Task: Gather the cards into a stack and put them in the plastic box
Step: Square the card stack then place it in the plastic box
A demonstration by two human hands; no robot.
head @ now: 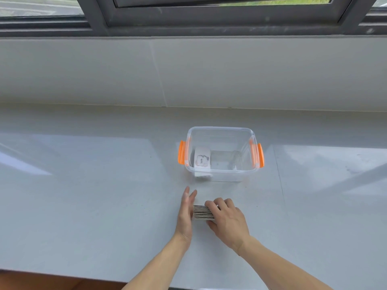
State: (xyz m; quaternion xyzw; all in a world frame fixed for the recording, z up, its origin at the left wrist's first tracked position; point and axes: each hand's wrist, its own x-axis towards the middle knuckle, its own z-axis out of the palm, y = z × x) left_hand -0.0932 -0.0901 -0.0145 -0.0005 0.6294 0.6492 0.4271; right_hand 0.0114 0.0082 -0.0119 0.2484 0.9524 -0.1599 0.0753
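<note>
A stack of cards (201,212) stands on its edge on the pale counter, just in front of the clear plastic box (246,132). My right hand (227,221) grips the stack from the right, fingers curled over its top. My left hand (186,212) is flat and upright, fingers straight, pressed against the left end of the stack. The box has orange latches on both sides, and a card with the word "love" (202,160) lies inside it at the left.
The counter (94,195) runs wide to both sides, with a seam line right of the box. A tiled ledge and a dark window frame (209,21) rise behind. The counter's front edge is at the bottom left.
</note>
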